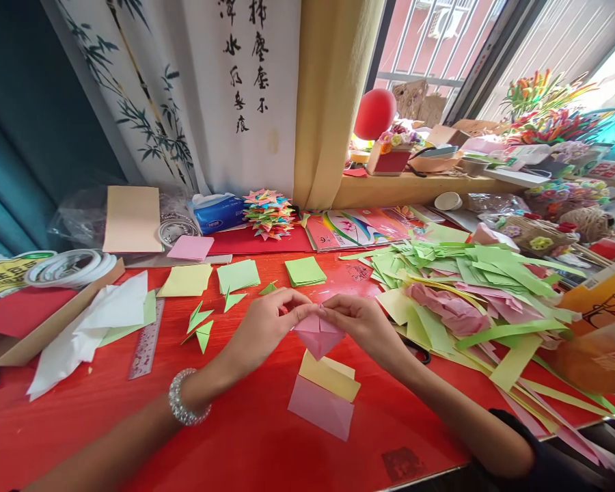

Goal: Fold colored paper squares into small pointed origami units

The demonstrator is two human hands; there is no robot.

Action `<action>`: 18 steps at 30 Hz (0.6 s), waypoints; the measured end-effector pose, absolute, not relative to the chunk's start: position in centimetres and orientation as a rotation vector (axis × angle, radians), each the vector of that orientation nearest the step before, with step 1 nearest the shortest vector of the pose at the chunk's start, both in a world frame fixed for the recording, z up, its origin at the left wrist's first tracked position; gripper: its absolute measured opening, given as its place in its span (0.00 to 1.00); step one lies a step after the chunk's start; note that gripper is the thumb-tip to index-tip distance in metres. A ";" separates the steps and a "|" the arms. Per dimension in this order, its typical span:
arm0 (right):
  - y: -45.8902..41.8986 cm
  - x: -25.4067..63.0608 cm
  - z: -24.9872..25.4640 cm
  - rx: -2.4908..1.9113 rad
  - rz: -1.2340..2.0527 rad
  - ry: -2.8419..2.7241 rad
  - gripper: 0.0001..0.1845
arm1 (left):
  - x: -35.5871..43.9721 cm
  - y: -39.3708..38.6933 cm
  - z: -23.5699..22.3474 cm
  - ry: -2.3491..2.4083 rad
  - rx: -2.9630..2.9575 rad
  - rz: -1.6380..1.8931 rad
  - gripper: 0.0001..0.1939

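Observation:
A pink sheet of origami paper (318, 336), partly folded with its point downward, is held up over the red table. My left hand (281, 321) pinches its top left edge between thumb and fingers. At the top right edge, my right hand (361, 321) pinches the same paper. Just below lie a folded yellow paper (333, 379) and a pink paper (320, 408), overlapping. Left of my hands sit several small green folded pieces (203, 335). Behind them are a green paper stack (305, 271), a pale green stack (238, 275) and a yellow stack (185, 281).
A heap of green, yellow and pink paper strips (456, 280) spreads to the right, with dark scissor handles (423, 354) partly beneath it. A clear ruler (147, 342) and white tissue (89, 328) lie left, beside a cardboard tray (56, 321). A spiky paper ball (269, 214) stands behind.

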State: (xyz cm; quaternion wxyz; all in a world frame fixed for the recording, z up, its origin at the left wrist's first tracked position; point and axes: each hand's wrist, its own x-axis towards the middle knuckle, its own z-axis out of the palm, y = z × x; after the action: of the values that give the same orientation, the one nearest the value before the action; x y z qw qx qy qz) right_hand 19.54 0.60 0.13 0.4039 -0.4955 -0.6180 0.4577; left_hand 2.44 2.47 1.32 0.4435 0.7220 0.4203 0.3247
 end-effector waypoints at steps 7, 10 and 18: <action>0.3 19.1 0.1 -1.115 1.477 -1.548 0.15 | 2.7 2.2 0.8 1.132 1.733 0.883 0.14; 0.3 18.9 0.3 -1.168 1.497 -1.489 0.16 | 2.6 2.6 0.7 1.132 1.734 0.845 0.15; 0.7 19.3 0.5 -1.137 1.574 -1.391 0.18 | 2.2 2.9 0.9 1.155 1.763 0.779 0.18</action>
State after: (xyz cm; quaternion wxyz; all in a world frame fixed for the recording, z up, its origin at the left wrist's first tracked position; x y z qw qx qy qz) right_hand 19.26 0.70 0.52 0.3678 -0.4426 -0.5415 0.6128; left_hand 2.25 2.92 0.89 0.4324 0.7075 0.4636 0.3124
